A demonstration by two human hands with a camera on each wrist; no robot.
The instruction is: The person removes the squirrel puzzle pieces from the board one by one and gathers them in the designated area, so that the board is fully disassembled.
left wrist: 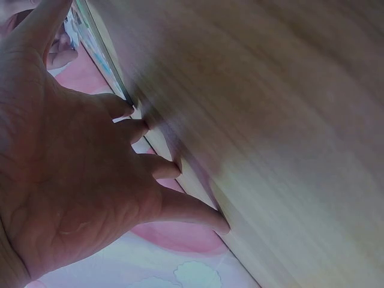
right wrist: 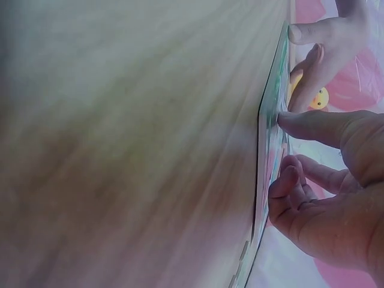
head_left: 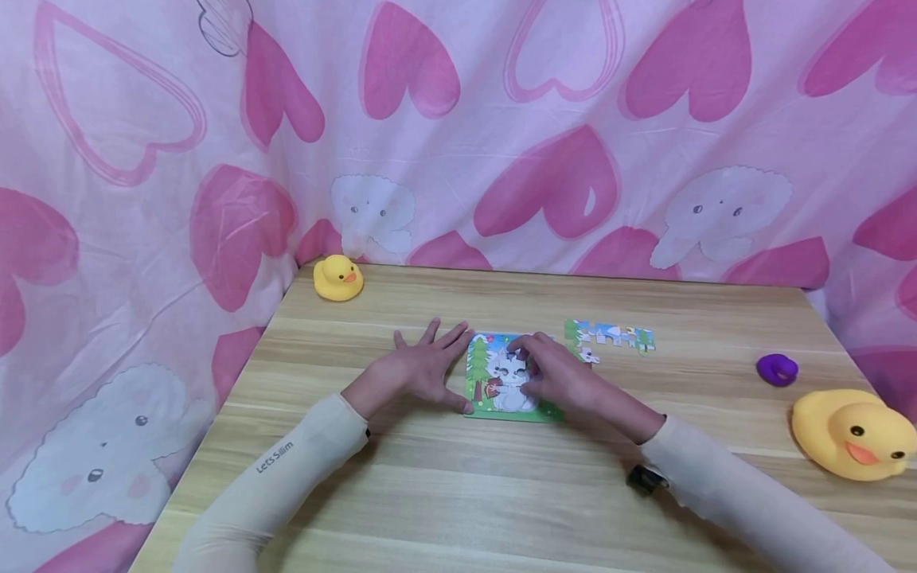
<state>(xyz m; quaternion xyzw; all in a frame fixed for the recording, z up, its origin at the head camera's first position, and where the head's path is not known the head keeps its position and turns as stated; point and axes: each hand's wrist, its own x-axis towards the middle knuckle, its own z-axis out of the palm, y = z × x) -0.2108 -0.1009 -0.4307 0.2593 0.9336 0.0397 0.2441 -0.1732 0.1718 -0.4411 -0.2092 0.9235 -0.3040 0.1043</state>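
A jigsaw puzzle (head_left: 480, 406) with a white cartoon animal, green trees and a green border lies flat on the table. My left hand (head_left: 424, 368) is spread at its left side, thumb at the lower left corner and fingers fanned toward the upper left. In the left wrist view the fingertips (left wrist: 222, 227) rest on the wood. Over the puzzle's right half arches my right hand (head_left: 562, 374), thumb and forefinger tips apart on the picture. Its other fingers (right wrist: 285, 186) are curled in the right wrist view. I cannot tell whether a piece sits between its fingertips.
Several joined and loose puzzle pieces (head_left: 612, 334) lie just right of the puzzle. A small yellow duck (head_left: 338, 278) stands at the back left corner. A purple duck (head_left: 777, 369) and a large yellow duck (head_left: 852, 434) are at the right. Behind hangs a pink heart-patterned curtain (head_left: 444, 159).
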